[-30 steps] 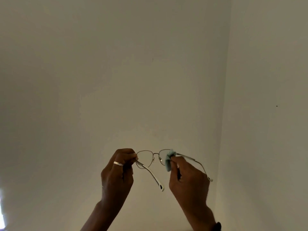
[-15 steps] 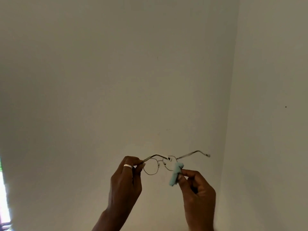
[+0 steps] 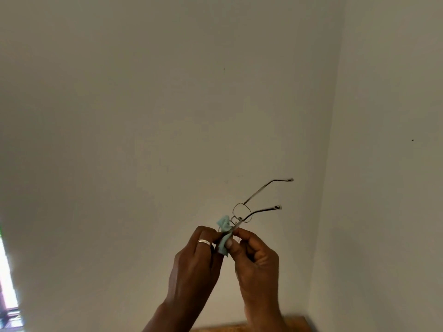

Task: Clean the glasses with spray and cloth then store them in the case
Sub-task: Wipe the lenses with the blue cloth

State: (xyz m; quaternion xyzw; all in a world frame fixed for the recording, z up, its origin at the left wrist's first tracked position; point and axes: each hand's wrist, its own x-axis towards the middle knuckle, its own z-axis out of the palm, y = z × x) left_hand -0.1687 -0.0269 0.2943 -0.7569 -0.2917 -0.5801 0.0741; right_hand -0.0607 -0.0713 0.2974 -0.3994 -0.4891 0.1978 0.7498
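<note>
Metal-framed glasses [image 3: 242, 212] are held up just right of the frame's centre, against a plain pale wall [image 3: 167, 116], with both thin temples unfolded and reaching toward the upper right, away from the hands. A bunched pale blue cloth [image 3: 224, 232] covers their lower-left lens, right where the fingertips meet below the frame. The left hand [image 3: 199, 257], wearing a ring [image 3: 203, 241], and the right hand [image 3: 257, 259] both pinch that cloth-wrapped lens, with the right thumb pressed on the cloth; a strip of wooden surface [image 3: 239, 328] shows at the bottom edge.
</note>
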